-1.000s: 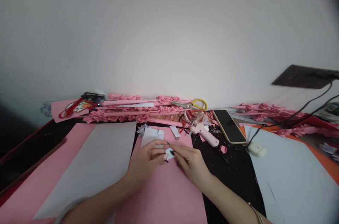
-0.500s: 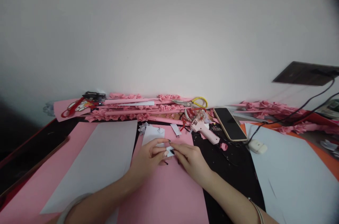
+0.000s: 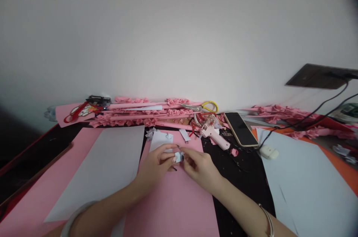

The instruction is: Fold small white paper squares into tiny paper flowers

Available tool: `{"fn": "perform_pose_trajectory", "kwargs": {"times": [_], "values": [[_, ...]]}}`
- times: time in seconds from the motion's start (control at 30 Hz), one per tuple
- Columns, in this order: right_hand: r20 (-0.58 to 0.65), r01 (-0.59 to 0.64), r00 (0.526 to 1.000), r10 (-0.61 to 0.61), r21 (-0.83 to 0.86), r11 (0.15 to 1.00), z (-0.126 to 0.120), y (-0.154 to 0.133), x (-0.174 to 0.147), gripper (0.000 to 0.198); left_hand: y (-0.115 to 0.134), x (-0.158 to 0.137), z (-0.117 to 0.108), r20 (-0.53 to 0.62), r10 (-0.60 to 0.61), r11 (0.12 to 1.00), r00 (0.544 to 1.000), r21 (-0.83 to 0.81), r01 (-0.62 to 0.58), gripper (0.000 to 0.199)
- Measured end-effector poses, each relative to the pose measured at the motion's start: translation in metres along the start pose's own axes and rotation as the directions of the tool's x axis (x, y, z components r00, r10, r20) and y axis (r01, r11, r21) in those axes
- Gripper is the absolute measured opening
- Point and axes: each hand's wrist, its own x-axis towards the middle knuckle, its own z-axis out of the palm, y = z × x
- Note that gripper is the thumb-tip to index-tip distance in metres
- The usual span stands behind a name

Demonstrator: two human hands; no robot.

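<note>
Between my two hands is a small piece of white paper (image 3: 178,157), its right end bent or curled. My left hand (image 3: 156,164) pinches its left side between thumb and fingers. On the other side, my right hand (image 3: 203,168) has thumb and fingertips closed on the right end. Both hands are over a pink paper sheet (image 3: 179,203). Just beyond them lies a white paper piece (image 3: 160,140) with small folded white bits on top. A small white strip (image 3: 185,135) rests to its right.
A pink glue gun (image 3: 215,134), a phone (image 3: 241,128) and a white plastic case (image 3: 269,152) lie to the right. Yellow-handled scissors (image 3: 200,108) rest on pink paper flower stems (image 3: 134,117) along the wall. White sheets (image 3: 103,170) flank both sides. Black cables (image 3: 316,115) cross at right.
The white paper piece has turned and its right end is now bent up at my right fingers. My right hand's fingers have curled in more. The view has shifted slightly.
</note>
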Motion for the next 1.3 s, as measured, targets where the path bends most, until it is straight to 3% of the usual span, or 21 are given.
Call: {"fn": "perform_pose_trajectory", "kwargs": {"times": [0.2,0.37,0.5,0.63,0.93,1.3], "values": [[-0.045,-0.092,0.994,0.098,0.117,0.989,-0.0013,-0.0047,0.0047,0.031,-0.0015,0.0008,-0.0005,0.005,0.033,0.999,0.999,0.013,-0.033,0.032],[-0.122,-0.065,0.988,0.095,0.233,0.970,-0.0025,-0.0067,0.0073,0.031,-0.0002,0.0025,-0.0025,0.040,0.030,1.000,0.999,0.003,-0.030,0.029],[-0.134,-0.049,0.987,0.092,0.294,0.955,-0.0007,-0.0064,0.0061,0.029,0.0004,0.0043,-0.0032,0.114,0.037,0.995,0.993,0.089,-0.048,0.023],[-0.137,-0.053,0.986,0.096,0.284,0.957,0.0015,-0.0072,0.0050,0.026,0.0011,0.0034,-0.0031,0.153,0.022,0.989,0.988,0.144,-0.044,0.021],[-0.084,-0.006,0.996,0.025,0.223,0.975,0.0002,-0.0083,0.0059,0.024,0.0013,0.0036,-0.0040,0.130,-0.003,0.997,0.991,0.076,-0.007,0.019],[0.017,0.064,0.998,-0.065,0.058,0.996,-0.0012,-0.0055,0.0000,0.046,0.0048,0.0032,-0.0070,0.136,-0.017,1.000,0.991,0.003,0.017,0.023]]}}
